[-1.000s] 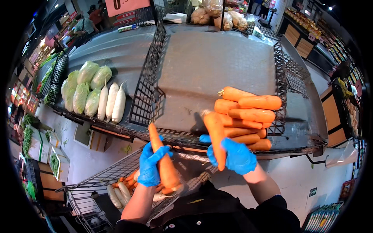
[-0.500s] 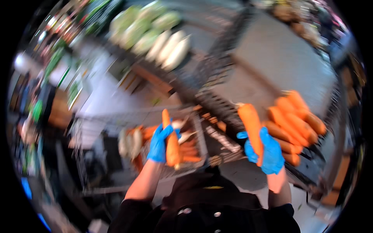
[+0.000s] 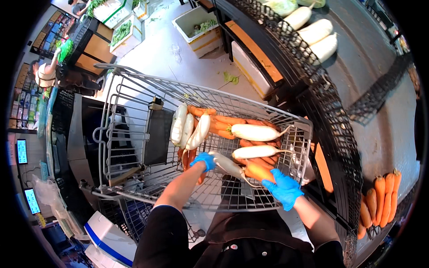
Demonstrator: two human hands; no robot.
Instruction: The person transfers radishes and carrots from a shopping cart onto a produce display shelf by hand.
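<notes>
A grey wire shopping cart stands before me, holding white radishes and orange carrots. My right hand, in a blue glove, grips a thick carrot over the cart's near right part, thumb on one side and fingers on the other. Inside the cart my left hand, also gloved in blue, is curled at the thick end of a slanting white radish. Its fingertips are hidden, so what it grips cannot be made out. An orange carrot end shows just below its wrist.
A black mesh-edged display stand runs along the right, bearing white radishes and a pile of carrots. Foam boxes with greens stand on the floor ahead. Another person is at far left.
My view has turned, bringing the cart to the middle and the carrot pile to the right edge. Both hands are now at the cart; the right one has carried its carrot there from beside the pile.
</notes>
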